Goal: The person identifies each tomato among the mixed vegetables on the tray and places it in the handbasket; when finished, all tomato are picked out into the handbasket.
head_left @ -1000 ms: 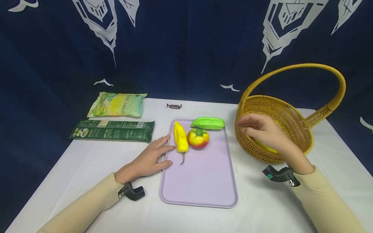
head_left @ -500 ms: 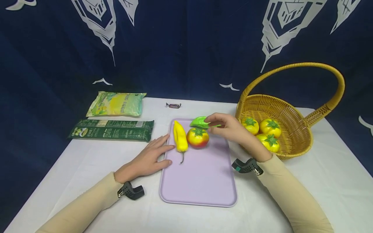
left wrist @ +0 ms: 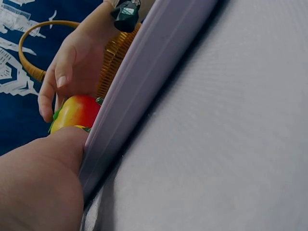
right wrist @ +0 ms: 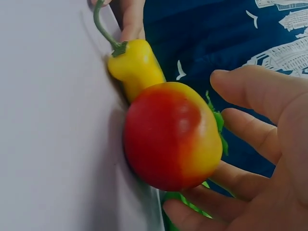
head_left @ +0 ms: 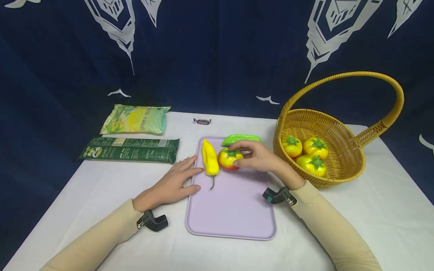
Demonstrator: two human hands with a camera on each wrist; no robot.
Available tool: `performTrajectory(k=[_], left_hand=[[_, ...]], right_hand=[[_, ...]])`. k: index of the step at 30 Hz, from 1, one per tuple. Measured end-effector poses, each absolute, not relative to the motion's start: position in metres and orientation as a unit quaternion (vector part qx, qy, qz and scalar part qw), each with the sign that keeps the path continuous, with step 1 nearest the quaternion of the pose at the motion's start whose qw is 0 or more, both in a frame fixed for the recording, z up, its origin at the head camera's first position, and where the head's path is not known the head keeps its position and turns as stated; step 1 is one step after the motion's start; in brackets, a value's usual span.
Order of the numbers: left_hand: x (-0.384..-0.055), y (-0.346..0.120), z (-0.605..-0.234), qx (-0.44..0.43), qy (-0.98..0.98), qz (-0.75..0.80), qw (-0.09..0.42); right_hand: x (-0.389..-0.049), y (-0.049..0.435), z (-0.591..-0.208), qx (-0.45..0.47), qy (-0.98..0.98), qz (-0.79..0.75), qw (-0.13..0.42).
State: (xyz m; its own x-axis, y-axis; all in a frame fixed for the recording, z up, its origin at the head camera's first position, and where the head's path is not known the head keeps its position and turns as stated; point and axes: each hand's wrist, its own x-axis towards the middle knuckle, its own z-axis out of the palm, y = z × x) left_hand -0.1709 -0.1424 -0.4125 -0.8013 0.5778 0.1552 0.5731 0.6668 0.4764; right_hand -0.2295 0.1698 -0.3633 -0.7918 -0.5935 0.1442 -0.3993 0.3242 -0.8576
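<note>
On the lilac tray [head_left: 230, 210] sits a yellow-and-red tomato [head_left: 226, 159] with a green leafy top. My right hand [head_left: 258, 156] reaches over it from the right. In the right wrist view the thumb and fingers [right wrist: 245, 180] spread loosely beside the tomato and do not grip it. A yellow pepper [head_left: 211, 160] lies just left of the tomato, its stem toward me. Behind both is a green vegetable [head_left: 240, 139], partly covered by the right hand. My left hand [head_left: 171, 184] lies flat with its fingertips at the tray's left edge, close to the pepper.
Right of the tray stands a wicker basket [head_left: 346, 150] with a tall handle, holding several yellow tomatoes [head_left: 313, 165]. At the back left are a yellow-green packet [head_left: 137, 119] and a dark green packet [head_left: 132, 149]. A wrapped candy [head_left: 202, 122] lies behind the tray.
My right hand has moved left from over the basket, past the green vegetable, to the tomato on the tray. The left hand has stayed in place.
</note>
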Motion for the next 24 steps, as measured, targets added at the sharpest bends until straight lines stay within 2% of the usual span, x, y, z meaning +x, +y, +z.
performTrajectory(k=[10, 24], left_hand=[[-0.171, -0.143, -0.413, 0.315, 0.912, 0.263, 0.002], [-0.171, -0.142, -0.413, 0.315, 0.911, 0.266, 0.002]], right_hand=[[-0.228, 0.165, -0.373, -0.298, 0.814, -0.491, 0.085], [-0.233, 0.168, -0.38, -0.307, 0.795, -0.514, 0.098]])
